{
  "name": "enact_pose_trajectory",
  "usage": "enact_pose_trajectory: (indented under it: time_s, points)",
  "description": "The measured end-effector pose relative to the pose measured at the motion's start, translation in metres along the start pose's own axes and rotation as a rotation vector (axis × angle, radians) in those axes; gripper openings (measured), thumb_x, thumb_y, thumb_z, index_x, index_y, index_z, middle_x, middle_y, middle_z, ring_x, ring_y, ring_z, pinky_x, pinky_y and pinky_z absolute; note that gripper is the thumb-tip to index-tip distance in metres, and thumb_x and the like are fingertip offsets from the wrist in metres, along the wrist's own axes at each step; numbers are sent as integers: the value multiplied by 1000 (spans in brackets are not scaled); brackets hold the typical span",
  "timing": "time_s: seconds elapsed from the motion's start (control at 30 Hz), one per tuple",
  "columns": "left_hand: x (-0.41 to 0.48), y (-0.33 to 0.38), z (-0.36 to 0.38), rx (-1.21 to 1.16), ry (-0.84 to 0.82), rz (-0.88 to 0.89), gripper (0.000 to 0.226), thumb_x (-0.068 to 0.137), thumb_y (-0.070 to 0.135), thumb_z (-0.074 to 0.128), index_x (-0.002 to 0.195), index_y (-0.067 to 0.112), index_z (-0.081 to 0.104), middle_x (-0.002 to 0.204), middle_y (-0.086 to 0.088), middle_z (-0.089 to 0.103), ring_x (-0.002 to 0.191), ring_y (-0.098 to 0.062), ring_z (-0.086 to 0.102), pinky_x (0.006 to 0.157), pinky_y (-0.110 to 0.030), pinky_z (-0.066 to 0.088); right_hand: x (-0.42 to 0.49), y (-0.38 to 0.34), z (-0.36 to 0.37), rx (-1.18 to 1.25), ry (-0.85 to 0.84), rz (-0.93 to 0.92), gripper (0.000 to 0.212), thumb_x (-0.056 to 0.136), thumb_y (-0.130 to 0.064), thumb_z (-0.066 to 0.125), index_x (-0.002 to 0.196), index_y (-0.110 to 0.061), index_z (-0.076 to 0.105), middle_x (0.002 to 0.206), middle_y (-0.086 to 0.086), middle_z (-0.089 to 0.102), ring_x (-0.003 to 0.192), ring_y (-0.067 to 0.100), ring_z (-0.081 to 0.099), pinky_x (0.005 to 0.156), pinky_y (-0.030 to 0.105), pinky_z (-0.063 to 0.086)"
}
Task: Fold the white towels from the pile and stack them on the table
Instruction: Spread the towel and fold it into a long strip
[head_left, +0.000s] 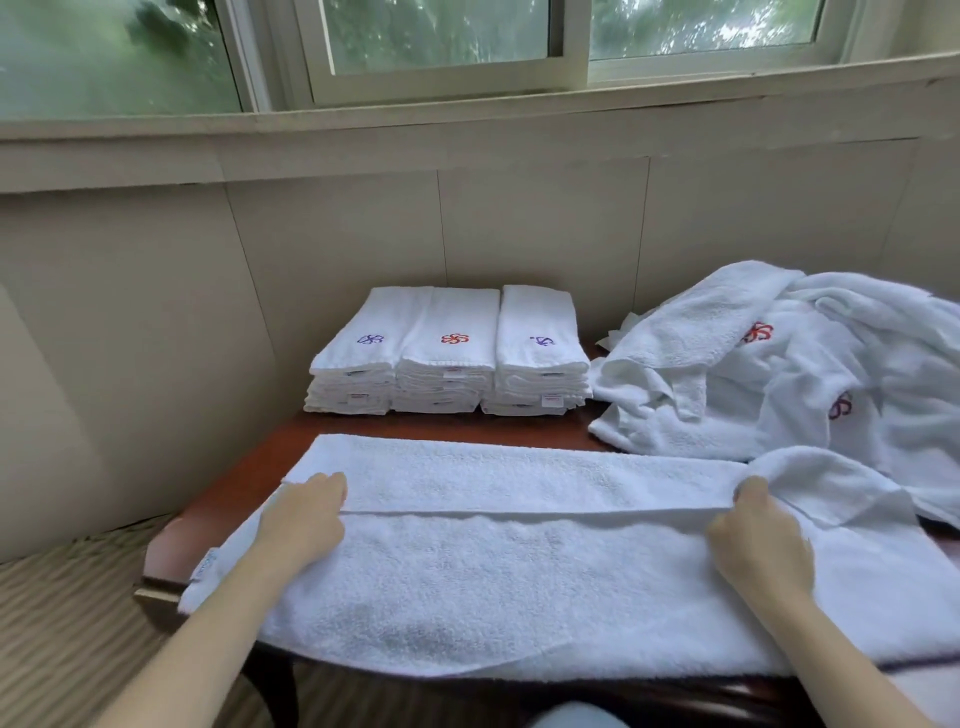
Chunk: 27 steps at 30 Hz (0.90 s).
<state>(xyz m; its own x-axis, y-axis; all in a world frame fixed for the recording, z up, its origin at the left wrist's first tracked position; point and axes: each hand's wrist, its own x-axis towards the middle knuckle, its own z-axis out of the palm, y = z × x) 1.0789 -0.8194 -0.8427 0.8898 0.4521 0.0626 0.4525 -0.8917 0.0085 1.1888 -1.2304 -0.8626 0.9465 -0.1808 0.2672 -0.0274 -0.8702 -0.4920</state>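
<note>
A long white towel (519, 571) lies spread across the front of the dark wooden table (249, 462), with its far part folded over along a lengthwise edge. My left hand (306, 514) rests flat on the towel's left end at that fold edge. My right hand (758, 540) pinches the fold edge near the towel's right end. At the back stand three stacks of folded white towels (447, 353) with purple and red embroidered logos. A pile of unfolded white towels (779, 374) lies at the right.
The table stands in a corner against beige wall panels (337, 249) under a window (441, 47). Striped carpet (67, 623) shows to the left, below the table's left edge. The towel's front edge hangs over the table's near side.
</note>
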Motion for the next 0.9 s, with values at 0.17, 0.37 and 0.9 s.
enact_pose_trajectory:
  time_s: [0.17, 0.37, 0.9]
  points:
    - [-17, 76, -1, 36, 32, 64, 25, 90, 6, 35, 110, 17, 46, 101, 0, 41, 101, -21, 47, 71, -30, 39, -12, 13, -23, -373, -178, 66, 30, 92, -20, 34, 121, -20, 39, 129, 6, 48, 120, 32, 44, 99, 48, 32]
    - [-32, 220, -5, -150, -52, 400, 30, 94, 14, 36, 121, 17, 48, 123, -3, 45, 115, -24, 43, 91, -37, 44, -9, 62, -91, -799, -368, 22, 34, 92, -21, 37, 121, -25, 55, 125, -6, 58, 115, 18, 54, 95, 35, 35]
    - [-54, 357, 30, -556, 141, 606, 34, 100, 40, 40, 91, 15, 62, 93, 0, 57, 95, -22, 54, 76, -35, 40, 56, 106, -76, 779, -149, 676, 12, 88, -5, 46, 93, -7, 57, 65, 10, 47, 43, 22, 53, 42, 23, 45]
